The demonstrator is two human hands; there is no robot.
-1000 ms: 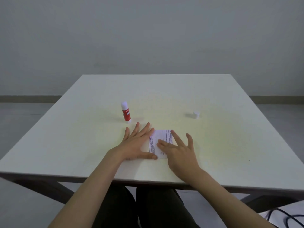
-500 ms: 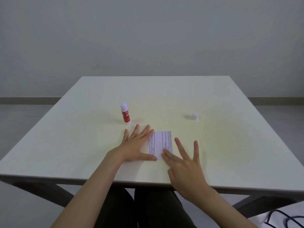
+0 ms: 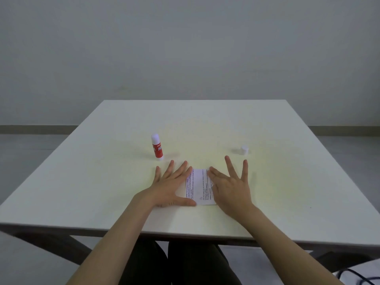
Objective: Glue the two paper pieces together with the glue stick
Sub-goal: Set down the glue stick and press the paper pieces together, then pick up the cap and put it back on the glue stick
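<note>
White printed paper (image 3: 199,187) lies flat on the white table (image 3: 287,182), near the front edge. Whether it is one piece or two stacked I cannot tell. My left hand (image 3: 171,186) lies flat with fingers spread, covering the paper's left edge. My right hand (image 3: 231,185) is spread flat along the paper's right edge, its index finger on the paper. A red glue stick (image 3: 157,148) with a white top stands upright just beyond my left fingertips. Its small white cap (image 3: 244,149) sits apart at the right, beyond my right hand.
The table's front edge (image 3: 185,233) is close below my wrists. My legs in dark trousers (image 3: 174,264) are under the table. A dark cable (image 3: 357,276) lies on the floor at the bottom right.
My right hand slid back toward me and then forward again along the paper's right side. My left hand stayed pressed on the left edge. The glue stick and cap did not move.
</note>
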